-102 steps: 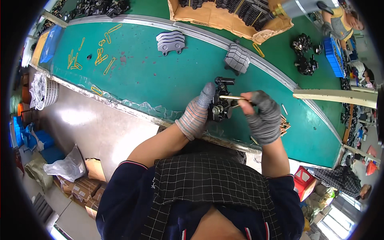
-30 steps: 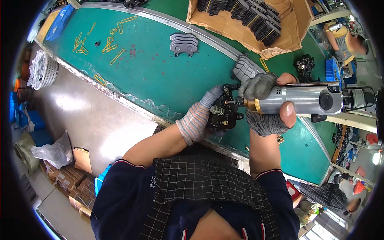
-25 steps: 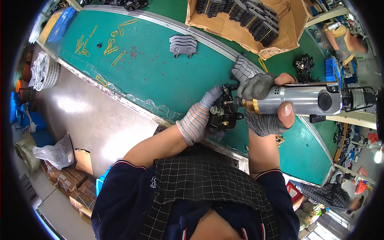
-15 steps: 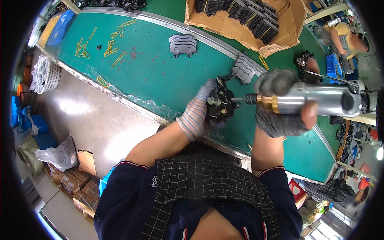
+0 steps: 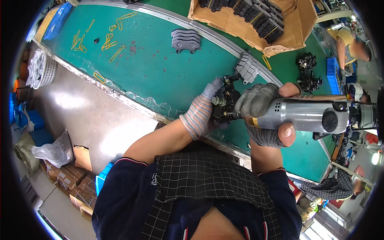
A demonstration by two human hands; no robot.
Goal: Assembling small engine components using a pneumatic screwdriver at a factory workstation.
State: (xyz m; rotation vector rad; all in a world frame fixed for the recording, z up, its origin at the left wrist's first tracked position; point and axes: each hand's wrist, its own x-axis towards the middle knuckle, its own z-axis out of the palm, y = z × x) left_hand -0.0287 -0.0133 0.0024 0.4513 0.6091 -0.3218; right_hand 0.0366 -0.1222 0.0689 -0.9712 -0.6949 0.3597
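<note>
My left hand (image 5: 202, 106), in a striped knit glove, is closed around a black metal brake caliper (image 5: 227, 98) over the green table. In my right hand (image 5: 260, 104), wearing a grey glove with bare fingertips, is a silver cylindrical power screwdriver (image 5: 306, 115). Its tip end points left at the caliper and meets the bolt area on the caliper's right side; my fingers partly cover that end. Just beyond the caliper lies a stack of grey brake pads (image 5: 247, 68). Another set of brake pads (image 5: 185, 41) rests farther left on the table.
Yellow rubber bands (image 5: 108, 41) are scattered over the green table (image 5: 152, 68). A cardboard box (image 5: 256, 44) of black parts stands at the far side. More black calipers (image 5: 308, 72) sit at right near a blue bin (image 5: 333, 72). A person (image 5: 348, 44) works at the far right.
My right hand has brought the screwdriver left, up against the caliper, where a gap showed before. My left hand still holds the caliper. The view has shifted slightly.
</note>
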